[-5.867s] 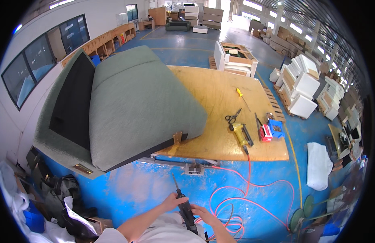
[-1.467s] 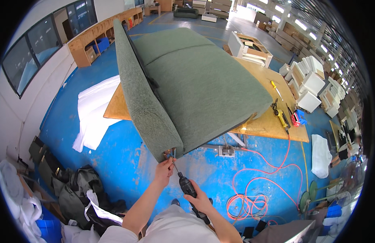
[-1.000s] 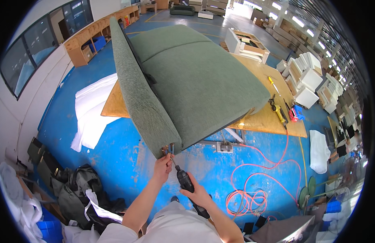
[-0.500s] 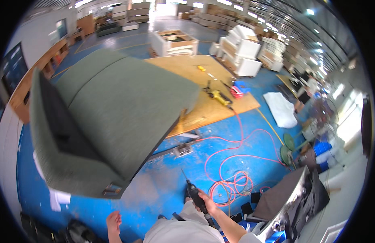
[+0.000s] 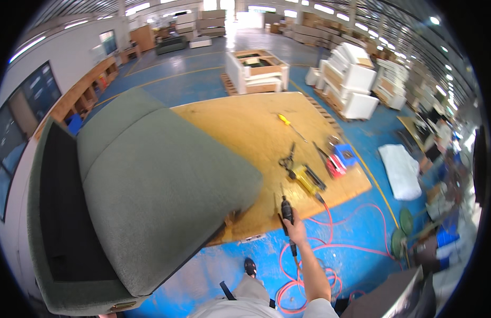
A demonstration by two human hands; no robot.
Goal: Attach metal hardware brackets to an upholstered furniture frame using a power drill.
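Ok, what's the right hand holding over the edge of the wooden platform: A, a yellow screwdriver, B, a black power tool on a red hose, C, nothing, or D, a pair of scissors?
B: the right hand grips a black power tool, with the red hose looping on the floor below; the scissors and yellow screwdriver lie on the wooden platform.

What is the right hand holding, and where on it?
The right hand grips a black power tool around its body, bit pointing up toward the plywood table. The left hand is out of view.

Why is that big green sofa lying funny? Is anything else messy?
The green sofa lies tipped over, half on the wooden platform, its end hanging over the blue floor. A red hose loops loosely across the floor near the right hand, which holds a black tool.
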